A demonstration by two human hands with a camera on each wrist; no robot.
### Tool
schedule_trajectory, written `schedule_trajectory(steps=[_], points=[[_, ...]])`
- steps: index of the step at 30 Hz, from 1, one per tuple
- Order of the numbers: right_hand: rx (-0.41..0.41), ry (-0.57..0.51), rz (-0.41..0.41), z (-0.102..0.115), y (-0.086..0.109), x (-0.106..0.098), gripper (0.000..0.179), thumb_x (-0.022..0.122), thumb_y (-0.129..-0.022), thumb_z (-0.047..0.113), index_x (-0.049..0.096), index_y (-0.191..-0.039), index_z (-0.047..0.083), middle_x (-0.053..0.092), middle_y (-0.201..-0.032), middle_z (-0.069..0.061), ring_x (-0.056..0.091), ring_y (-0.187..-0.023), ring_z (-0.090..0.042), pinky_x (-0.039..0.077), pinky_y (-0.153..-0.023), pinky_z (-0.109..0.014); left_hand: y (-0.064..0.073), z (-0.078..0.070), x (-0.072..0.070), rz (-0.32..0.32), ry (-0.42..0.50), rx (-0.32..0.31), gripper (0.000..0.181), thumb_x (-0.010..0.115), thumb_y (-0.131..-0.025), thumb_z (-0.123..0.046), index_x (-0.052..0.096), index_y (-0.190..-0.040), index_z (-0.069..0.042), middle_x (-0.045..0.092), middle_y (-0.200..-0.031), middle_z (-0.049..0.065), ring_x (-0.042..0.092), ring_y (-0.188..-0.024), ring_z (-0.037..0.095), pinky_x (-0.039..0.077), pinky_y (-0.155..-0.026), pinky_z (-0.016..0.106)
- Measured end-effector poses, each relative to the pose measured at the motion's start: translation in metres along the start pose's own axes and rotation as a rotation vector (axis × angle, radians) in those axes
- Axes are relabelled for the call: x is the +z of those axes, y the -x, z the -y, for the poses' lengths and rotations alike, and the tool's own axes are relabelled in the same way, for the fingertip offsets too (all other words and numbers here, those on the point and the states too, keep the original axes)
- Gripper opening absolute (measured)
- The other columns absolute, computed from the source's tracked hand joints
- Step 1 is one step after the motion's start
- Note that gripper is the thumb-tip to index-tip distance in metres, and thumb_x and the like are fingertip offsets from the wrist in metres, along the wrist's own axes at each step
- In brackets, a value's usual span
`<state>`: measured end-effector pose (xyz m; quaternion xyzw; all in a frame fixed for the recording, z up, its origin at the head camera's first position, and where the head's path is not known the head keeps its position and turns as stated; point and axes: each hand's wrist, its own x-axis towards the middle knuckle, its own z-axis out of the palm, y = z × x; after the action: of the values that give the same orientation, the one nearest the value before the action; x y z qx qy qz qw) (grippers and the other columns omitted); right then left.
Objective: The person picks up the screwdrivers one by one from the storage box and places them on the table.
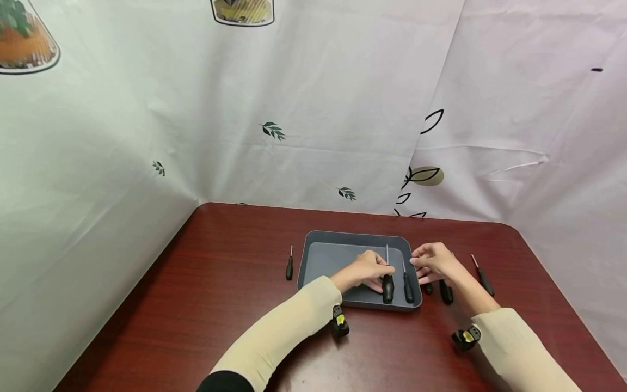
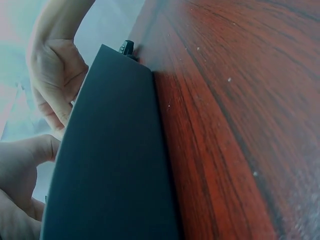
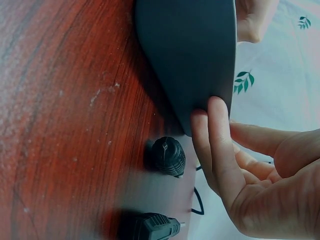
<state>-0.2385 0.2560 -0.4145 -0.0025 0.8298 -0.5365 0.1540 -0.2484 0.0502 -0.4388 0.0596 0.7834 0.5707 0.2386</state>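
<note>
A grey rectangular tray [image 1: 333, 261] stands on the table. My left hand [image 1: 369, 270] reaches into its right half and pinches a black-handled screwdriver [image 1: 388, 289], whose shaft points to the far side. Beside it in the tray lies a slimmer black screwdriver [image 1: 409, 289]. My right hand [image 1: 433, 262] holds the tray's right wall. In the right wrist view two of the right hand's fingers [image 3: 218, 130] lie flat on the wall's outer face, with the thumb at the rim. The left wrist view shows the tray's near wall [image 2: 110, 150] covering part of both hands.
Outside the tray's right wall lie two black screwdriver handles [image 1: 446, 292], partly under the right hand. Another screwdriver [image 1: 484, 279] lies further right, and a small one [image 1: 289, 267] left of the tray. White printed cloth [image 1: 313, 163] hangs behind the reddish-brown table [image 1: 235, 272].
</note>
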Motion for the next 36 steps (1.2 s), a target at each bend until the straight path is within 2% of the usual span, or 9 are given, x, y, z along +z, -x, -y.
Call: schedule_trajectory(steps=[7,15,19,36], points=[[-0.007,0.005,0.006,0.001,0.002,-0.001,0.034,0.061,-0.097,0.001,0.048,-0.122,-0.019,0.064,-0.085,-0.014,0.066,-0.064,-0.019,0.063,-0.062,-0.041,-0.001,0.001,-0.002,0.007,0.023,0.001,0.010,0.070,-0.088,-0.008,0.062,-0.090,-0.003,0.064,-0.078,0.009,0.066,-0.055,0.020,0.059,-0.050,0.029],[-0.007,0.010,-0.003,0.000,0.001,0.000,0.034,0.060,-0.097,0.001,0.049,-0.122,-0.019,0.064,-0.085,-0.014,0.067,-0.064,-0.019,0.063,-0.061,-0.040,0.000,0.004,-0.006,0.038,0.060,0.018,0.013,0.070,-0.089,-0.007,0.065,-0.100,0.000,0.064,-0.082,0.009,0.068,-0.057,0.024,0.061,-0.054,0.031],[-0.009,0.009,-0.005,0.000,0.001,0.000,0.033,0.060,-0.097,0.000,0.049,-0.122,-0.019,0.064,-0.086,-0.014,0.067,-0.064,-0.019,0.063,-0.061,-0.040,0.001,0.005,-0.009,0.045,0.061,0.026,0.014,0.070,-0.088,-0.006,0.065,-0.100,0.000,0.065,-0.082,0.010,0.069,-0.058,0.025,0.061,-0.055,0.032],[-0.008,-0.007,-0.008,0.000,0.003,0.001,0.033,0.060,-0.097,0.000,0.049,-0.122,-0.019,0.065,-0.086,-0.013,0.068,-0.065,-0.019,0.063,-0.061,-0.040,0.006,0.007,-0.022,0.076,0.110,0.005,0.016,0.068,-0.090,-0.005,0.067,-0.105,-0.001,0.063,-0.088,0.012,0.065,-0.057,0.020,0.062,-0.058,0.031]])
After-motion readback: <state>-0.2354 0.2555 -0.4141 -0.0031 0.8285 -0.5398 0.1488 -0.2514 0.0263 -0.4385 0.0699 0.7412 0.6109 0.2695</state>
